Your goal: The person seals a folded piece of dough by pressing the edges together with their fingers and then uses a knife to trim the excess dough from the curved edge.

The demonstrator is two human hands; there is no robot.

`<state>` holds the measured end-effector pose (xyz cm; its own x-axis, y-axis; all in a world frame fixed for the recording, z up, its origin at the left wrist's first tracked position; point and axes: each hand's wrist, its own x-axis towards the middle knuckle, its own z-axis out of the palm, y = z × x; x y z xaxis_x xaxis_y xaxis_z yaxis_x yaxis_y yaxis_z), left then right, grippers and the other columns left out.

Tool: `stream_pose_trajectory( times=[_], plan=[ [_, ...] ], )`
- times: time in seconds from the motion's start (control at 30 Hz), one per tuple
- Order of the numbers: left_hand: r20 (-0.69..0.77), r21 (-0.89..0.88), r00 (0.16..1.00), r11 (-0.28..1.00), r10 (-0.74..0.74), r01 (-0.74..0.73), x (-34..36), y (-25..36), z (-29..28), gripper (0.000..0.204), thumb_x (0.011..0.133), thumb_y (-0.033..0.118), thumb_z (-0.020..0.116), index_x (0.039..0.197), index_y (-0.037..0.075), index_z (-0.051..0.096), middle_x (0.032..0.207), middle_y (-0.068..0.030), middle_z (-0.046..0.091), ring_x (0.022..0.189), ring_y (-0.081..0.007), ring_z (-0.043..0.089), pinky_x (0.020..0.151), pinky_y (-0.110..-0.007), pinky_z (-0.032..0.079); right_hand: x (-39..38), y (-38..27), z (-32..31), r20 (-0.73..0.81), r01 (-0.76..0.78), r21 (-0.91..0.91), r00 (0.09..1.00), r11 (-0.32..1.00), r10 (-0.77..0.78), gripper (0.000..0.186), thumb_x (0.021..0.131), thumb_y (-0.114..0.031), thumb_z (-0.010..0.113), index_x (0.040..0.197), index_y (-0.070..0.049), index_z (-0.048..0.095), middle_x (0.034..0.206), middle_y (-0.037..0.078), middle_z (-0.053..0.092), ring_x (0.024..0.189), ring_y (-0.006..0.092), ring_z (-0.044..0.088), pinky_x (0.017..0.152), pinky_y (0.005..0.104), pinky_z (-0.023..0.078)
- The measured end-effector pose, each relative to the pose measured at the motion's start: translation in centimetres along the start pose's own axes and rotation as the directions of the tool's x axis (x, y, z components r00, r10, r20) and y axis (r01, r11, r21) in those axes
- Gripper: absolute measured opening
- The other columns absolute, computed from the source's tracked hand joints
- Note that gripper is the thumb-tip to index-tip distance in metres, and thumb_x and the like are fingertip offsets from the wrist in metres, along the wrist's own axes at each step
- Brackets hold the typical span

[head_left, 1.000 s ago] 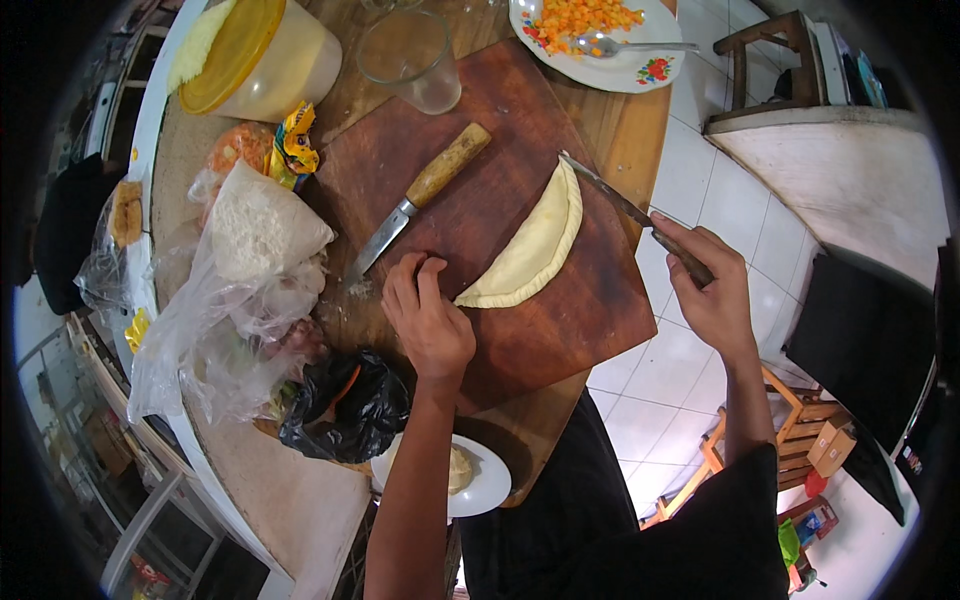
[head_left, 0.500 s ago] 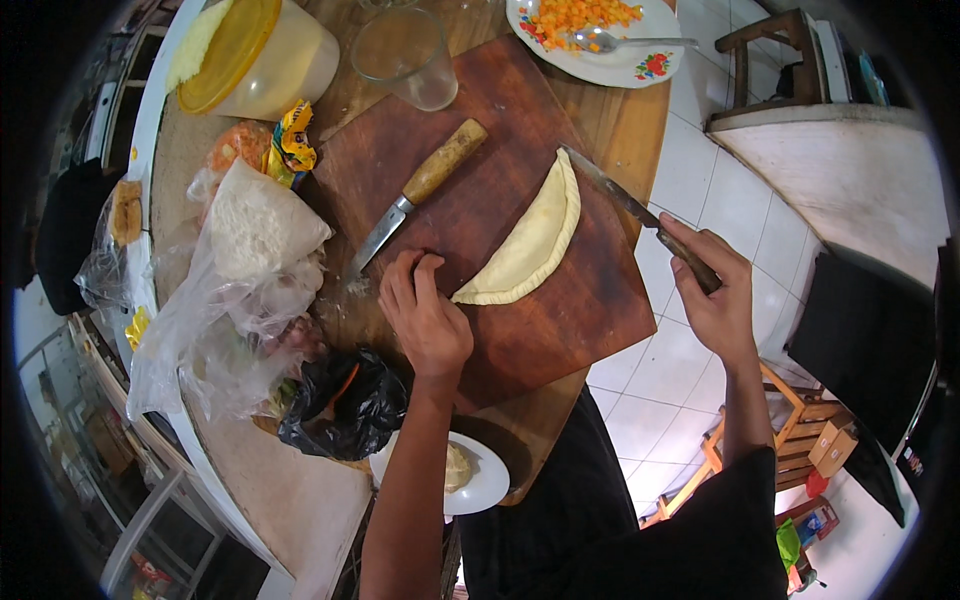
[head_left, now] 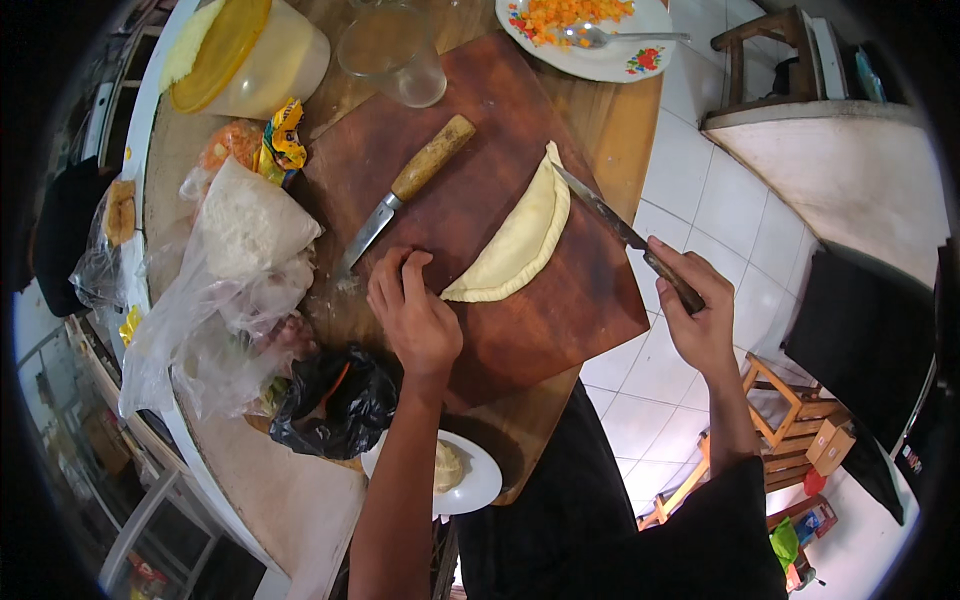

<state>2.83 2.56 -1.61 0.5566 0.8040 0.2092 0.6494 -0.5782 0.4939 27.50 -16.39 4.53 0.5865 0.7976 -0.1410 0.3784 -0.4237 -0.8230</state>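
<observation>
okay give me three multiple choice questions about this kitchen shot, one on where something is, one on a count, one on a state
1. Where does the wooden-handled knife lie?
A. on the cutting board
B. on the white plate
C. on the floor

2. How many knives are in view?
A. one
B. two
C. four

3. What state is the dough in?
A. rolled into a ball
B. folded into a half-moon
C. cut into strips

Answers:
1 A, it rests on the cutting board beyond the left hand.
2 B, one lies free and the right hand holds a second knife.
3 B, one curved edge and one straight fold show.
</observation>
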Motion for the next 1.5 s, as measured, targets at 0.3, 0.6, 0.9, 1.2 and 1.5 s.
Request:
stream_pose_trajectory(
  times=[0.3,0.6,0.9,1.2,1.5],
  plan=[
    [0.009,0.022,1.000,1.000,-0.006,0.006,-0.3,-0.4,0.0,0.043,0.078,-0.003,0.052,0.119,0.002,0.061,0.131,-0.0196,0.054,0.124,-0.0418,0.049,0.108,-0.053,0.035,0.1,0.6,0.4,0.037,-0.019,-0.003,0.999,1.000,0.019,0.053,0.088,0.009,0.060,0.136,-0.011,0.070,0.081,0.009,0.063,0.066,0.0134,0.052,0.063,0.0281,0.044],
    [0.005,0.020,1.000,1.000,-0.009,0.009,-0.3,-0.2,-0.1,0.039,0.082,-0.005,0.048,0.118,0.001,0.060,0.129,-0.0234,0.055,0.121,-0.0443,0.050,0.108,-0.053,0.035,0.1,0.5,0.5,0.058,-0.085,-0.002,0.995,0.996,0.085,0.052,0.089,0.009,0.061,0.135,-0.011,0.070,0.079,0.007,0.061,0.068,0.0124,0.052,0.064,0.0274,0.044],
    [0.020,0.019,1.000,1.000,-0.018,0.017,-0.4,-0.4,0.1,0.045,0.077,-0.003,0.051,0.120,0.003,0.060,0.131,-0.0203,0.054,0.125,-0.0423,0.048,0.108,-0.053,0.035,1.2,1.0,0.6,0.019,-0.014,0.018,1.000,1.000,0.014,0.053,0.087,0.010,0.060,0.135,-0.011,0.070,0.079,0.007,0.060,0.065,0.0121,0.050,0.061,0.0273,0.043],
    [0.001,0.026,1.000,1.000,0.000,0.000,-0.4,-0.5,0.1,0.045,0.077,-0.003,0.051,0.121,0.002,0.061,0.131,-0.0208,0.054,0.125,-0.0422,0.049,0.107,-0.054,0.035,1.1,0.5,1.1,-0.045,0.005,0.050,0.999,0.999,-0.003,0.051,0.089,0.010,0.059,0.136,-0.008,0.069,0.082,0.008,0.063,0.071,0.0119,0.053,0.065,0.0262,0.045],
    [-0.008,0.035,1.000,0.999,-0.005,0.005,-0.4,-0.4,0.1,0.038,0.083,-0.003,0.047,0.119,0.002,0.061,0.128,-0.0229,0.056,0.123,-0.0437,0.050,0.109,-0.053,0.034,-2.8,0.7,2.7,-0.032,-0.070,0.083,0.997,0.994,0.072,0.051,0.089,0.010,0.059,0.137,-0.008,0.068,0.082,0.007,0.061,0.070,0.0112,0.054,0.066,0.0253,0.044]
  ],
)
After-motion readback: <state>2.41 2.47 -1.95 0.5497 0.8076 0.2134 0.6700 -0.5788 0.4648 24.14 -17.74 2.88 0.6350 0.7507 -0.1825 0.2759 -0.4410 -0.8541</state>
